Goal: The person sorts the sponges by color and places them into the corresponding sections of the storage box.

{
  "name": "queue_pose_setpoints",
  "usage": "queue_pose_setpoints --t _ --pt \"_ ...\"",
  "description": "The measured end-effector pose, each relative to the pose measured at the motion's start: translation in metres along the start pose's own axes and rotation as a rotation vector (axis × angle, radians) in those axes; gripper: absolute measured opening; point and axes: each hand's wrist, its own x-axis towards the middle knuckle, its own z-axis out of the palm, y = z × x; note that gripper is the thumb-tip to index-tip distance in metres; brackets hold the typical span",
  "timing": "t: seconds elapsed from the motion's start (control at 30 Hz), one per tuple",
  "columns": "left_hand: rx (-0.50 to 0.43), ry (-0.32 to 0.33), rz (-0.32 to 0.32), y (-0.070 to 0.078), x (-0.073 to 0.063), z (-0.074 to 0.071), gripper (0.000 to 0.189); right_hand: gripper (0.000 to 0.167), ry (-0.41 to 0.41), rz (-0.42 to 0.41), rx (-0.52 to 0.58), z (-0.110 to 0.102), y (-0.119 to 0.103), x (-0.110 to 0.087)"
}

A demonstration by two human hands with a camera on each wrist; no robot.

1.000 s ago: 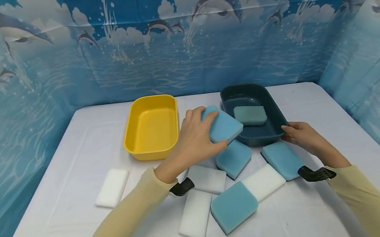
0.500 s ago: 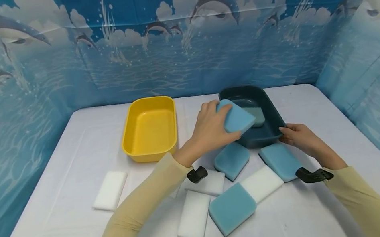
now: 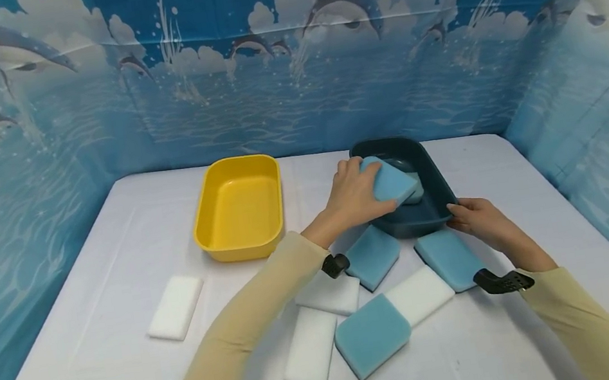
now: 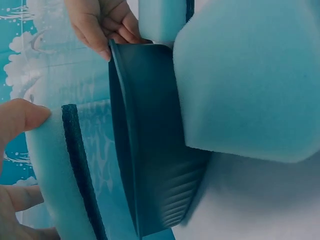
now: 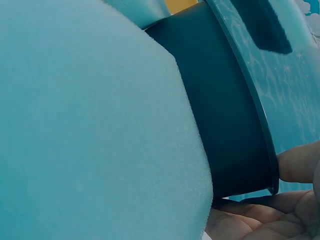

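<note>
My left hand (image 3: 356,194) grips a blue sponge (image 3: 391,180) with a dark scouring layer on its underside, held over the left part of the dark blue basin (image 3: 434,188). Inside that basin lies another blue sponge (image 3: 415,190), partly covered by the held one. With thumb and fingers my right hand (image 3: 478,222) pinches the basin's front right corner. In the left wrist view the held sponge (image 4: 55,165) stands above the basin's rim (image 4: 122,95). Just in front of the basin rest two more blue sponges, one at the left (image 3: 374,257) and one at the right (image 3: 450,260).
A yellow basin (image 3: 207,229) stands left of the dark one. Nearer me lie a blue sponge (image 3: 373,335) and white sponges, including one at the centre (image 3: 310,349), one beside it (image 3: 420,295) and one far left (image 3: 176,308). A dolphin-print curtain (image 3: 269,104) hangs behind the white table.
My left hand has carried the blue sponge rightward, from beside the dark basin to above it. The right hand has kept its hold on the basin's corner.
</note>
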Motion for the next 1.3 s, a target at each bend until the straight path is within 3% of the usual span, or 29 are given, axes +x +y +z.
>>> queue_pose_setpoints --t 0.6,0.9,1.13,1.3 --pt "0.081 -0.075 -0.027 0.005 0.033 0.023 0.076 0.068 -0.008 -0.006 -0.011 -0.001 0.001 0.001" --pt "0.044 -0.088 -0.004 0.007 0.041 0.031 0.077 0.066 0.001 0.001 -0.001 0.001 0.001 0.0" --pt "-0.072 -0.084 0.001 0.004 0.05 0.037 0.073 0.065 -0.001 -0.011 0.021 0.0 0.001 -0.001" --pt "-0.009 -0.049 -0.003 0.003 0.051 0.041 0.072 0.064 0.001 -0.002 0.016 -0.001 0.0 -0.001"
